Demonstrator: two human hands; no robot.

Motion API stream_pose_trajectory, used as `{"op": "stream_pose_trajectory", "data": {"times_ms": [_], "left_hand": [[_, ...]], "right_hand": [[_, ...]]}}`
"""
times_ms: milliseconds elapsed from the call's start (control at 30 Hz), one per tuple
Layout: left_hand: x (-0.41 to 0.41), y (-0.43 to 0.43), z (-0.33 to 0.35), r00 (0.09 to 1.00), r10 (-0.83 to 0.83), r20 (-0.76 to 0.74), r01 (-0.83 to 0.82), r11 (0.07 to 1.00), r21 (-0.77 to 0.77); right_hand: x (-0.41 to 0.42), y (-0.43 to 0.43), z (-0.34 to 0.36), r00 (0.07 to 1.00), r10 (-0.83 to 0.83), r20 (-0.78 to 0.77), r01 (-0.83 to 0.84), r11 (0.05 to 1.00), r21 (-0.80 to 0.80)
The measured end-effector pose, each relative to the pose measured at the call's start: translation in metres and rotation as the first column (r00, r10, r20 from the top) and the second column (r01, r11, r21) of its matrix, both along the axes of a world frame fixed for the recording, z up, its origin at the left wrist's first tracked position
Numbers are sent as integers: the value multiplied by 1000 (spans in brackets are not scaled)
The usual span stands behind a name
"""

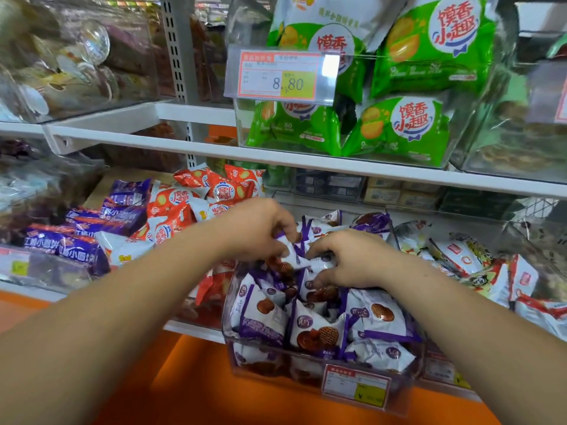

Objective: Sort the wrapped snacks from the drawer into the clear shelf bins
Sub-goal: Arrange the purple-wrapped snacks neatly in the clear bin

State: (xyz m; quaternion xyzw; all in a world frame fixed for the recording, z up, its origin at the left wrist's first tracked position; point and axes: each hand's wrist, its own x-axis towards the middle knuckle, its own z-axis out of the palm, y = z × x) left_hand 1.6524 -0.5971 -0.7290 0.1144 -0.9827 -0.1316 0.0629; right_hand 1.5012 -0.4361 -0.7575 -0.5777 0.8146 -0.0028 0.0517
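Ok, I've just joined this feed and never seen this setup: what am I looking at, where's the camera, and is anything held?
No machine here: the grips are a person's bare hands. The single picture comes from a camera on their head, looking forward and down at shop shelves. The left grip and right grip meet over a clear bin full of white-and-purple packets, each pinching packets at the top of the pile. Red packs and purple packs lie to the left; green packs fill an upper bin with a price tag.
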Motion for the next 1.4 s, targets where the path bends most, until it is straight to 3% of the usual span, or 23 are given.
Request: {"op": "stream_pose_trajectory", "data": {"times_ms": [100,167,267,433,500,600,700,800,933,1033,1200,1300,1400], "left_hand": [[18,-2,13,992,6,-129,28,966,256],[23,8,8,996,-10,-93,42,936,348],[17,21,-9,998,-70,8,62,927,369],[2,36,-19,990,-130,50,107,942,319],[-2,42,-25,986,-150,76,119,940,319],[-5,43,-27,988,-141,69,127,976,178],[10,34,-2,990,-130,52,120,980,160],[36,25,11,972,-153,179,133,984,120],[58,31,-1,936,-149,320,179,981,-68],[65,31,-5,953,-177,246,179,984,15],[76,23,1,997,-70,-18,71,992,105],[77,23,10,989,-44,-144,63,989,134],[75,27,13,982,-63,-179,100,973,208]], "right_hand": [[-1,3,1,1000,1,23,-1,1000,18],[-1,5,4,995,1,97,-2,1000,9],[-2,11,11,966,9,257,23,992,-122],[5,23,27,955,10,296,80,954,-289],[15,27,29,954,13,299,51,977,-205],[27,33,19,980,-40,196,52,997,-52],[31,34,9,991,-72,112,73,997,-2],[34,33,11,993,-105,52,106,994,-4],[43,27,14,998,-58,-5,58,997,46],[40,28,14,997,-73,37,71,997,39],[58,44,23,983,-22,181,67,967,-246],[74,53,26,970,-25,240,48,995,-89],[83,59,16,999,42,22,-43,997,67]]}}
